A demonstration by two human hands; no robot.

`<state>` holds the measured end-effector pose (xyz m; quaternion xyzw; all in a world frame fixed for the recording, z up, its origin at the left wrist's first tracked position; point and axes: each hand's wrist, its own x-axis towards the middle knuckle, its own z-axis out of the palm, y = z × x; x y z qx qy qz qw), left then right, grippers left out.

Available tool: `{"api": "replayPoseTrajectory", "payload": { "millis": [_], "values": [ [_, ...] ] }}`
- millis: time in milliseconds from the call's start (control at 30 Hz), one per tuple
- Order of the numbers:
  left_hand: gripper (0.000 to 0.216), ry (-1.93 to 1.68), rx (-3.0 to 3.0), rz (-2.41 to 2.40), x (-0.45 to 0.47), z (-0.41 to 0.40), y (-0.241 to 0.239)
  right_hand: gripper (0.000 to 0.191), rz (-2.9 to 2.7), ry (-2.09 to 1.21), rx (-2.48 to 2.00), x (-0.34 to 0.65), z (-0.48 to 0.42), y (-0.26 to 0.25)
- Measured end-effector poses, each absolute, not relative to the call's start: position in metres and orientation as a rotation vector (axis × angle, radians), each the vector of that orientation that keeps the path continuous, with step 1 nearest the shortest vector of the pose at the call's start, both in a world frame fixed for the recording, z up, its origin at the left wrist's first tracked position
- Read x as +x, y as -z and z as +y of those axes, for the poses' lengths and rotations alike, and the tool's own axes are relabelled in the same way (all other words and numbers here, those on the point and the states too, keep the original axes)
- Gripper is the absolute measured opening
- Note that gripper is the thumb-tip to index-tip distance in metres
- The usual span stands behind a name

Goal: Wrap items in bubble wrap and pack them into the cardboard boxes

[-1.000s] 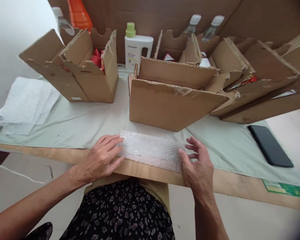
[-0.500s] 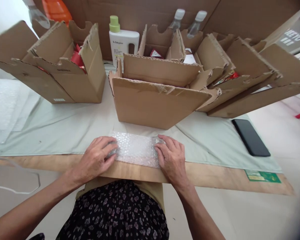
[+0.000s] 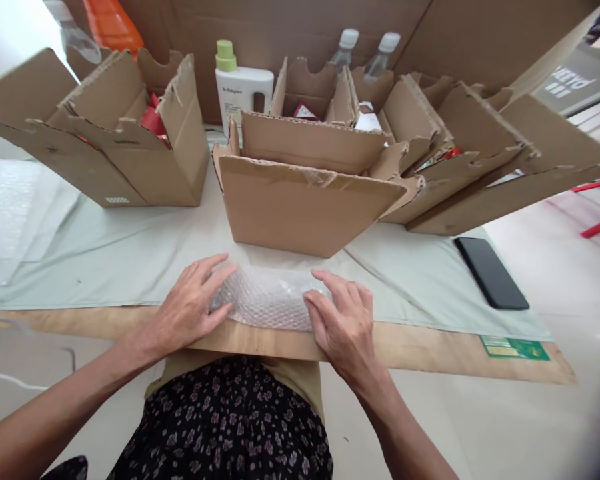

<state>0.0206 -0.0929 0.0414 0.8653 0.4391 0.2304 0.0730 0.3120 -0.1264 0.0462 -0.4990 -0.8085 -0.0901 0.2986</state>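
A bundle of clear bubble wrap (image 3: 267, 299) lies at the near edge of the table, on the pale green cloth (image 3: 130, 260). My left hand (image 3: 187, 307) cups its left end, fingers curved around it. My right hand (image 3: 343, 320) presses on its right end with fingers bent over the wrap. What is inside the wrap cannot be made out. Just behind it stands an open cardboard box (image 3: 305, 193) with its flaps up.
Another open box (image 3: 125, 140) with red items stands at the back left, more open boxes (image 3: 460, 153) at the right. A white bottle with a green cap (image 3: 240, 90) stands behind. A black phone (image 3: 490, 273) lies right, bubble wrap sheets (image 3: 10, 213) far left.
My hands have come together from the ends of the flat sheet; the bubble wrap has shortened and bulged into a rounded bundle between them.
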Motion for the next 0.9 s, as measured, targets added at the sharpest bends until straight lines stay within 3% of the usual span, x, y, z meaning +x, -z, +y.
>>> {"api": "replayPoseTrajectory", "payload": {
  "millis": [133, 233, 400, 567, 667, 767, 900],
  "values": [
    [0.080, -0.740, 2.517, 1.269, 0.010, -0.085, -0.064, 0.025, -2.151, 0.110, -1.132, 0.307, -0.147, -0.062],
    [0.068, -0.644, 2.477, 1.191, -0.002, -0.082, -0.071, 0.029, -2.161, -0.004, -1.064, 0.305, -0.159, -0.065],
    [0.018, -0.536, 2.334, 1.122, -0.008, -0.080, -0.067, 0.029, -2.083, -0.246, -1.228, 0.317, -0.152, -0.063],
    [0.009, -0.925, 2.227, 1.142, -0.001, -0.086, -0.114, 0.015, -1.866, -0.344, -1.282, 0.336, -0.149, -0.105],
    [0.023, -1.052, 2.247, 1.041, -0.007, -0.106, -0.138, 0.023, -1.862, -0.275, -1.112, 0.340, -0.168, -0.132],
    [0.031, -0.974, 2.330, 0.982, -0.013, -0.126, -0.120, 0.023, -2.035, -0.222, -1.086, 0.340, -0.184, -0.123],
    [0.027, -0.777, 2.450, 0.946, -0.014, -0.136, -0.067, 0.018, -2.230, -0.217, -1.155, 0.342, -0.190, -0.073]
  ]
}}
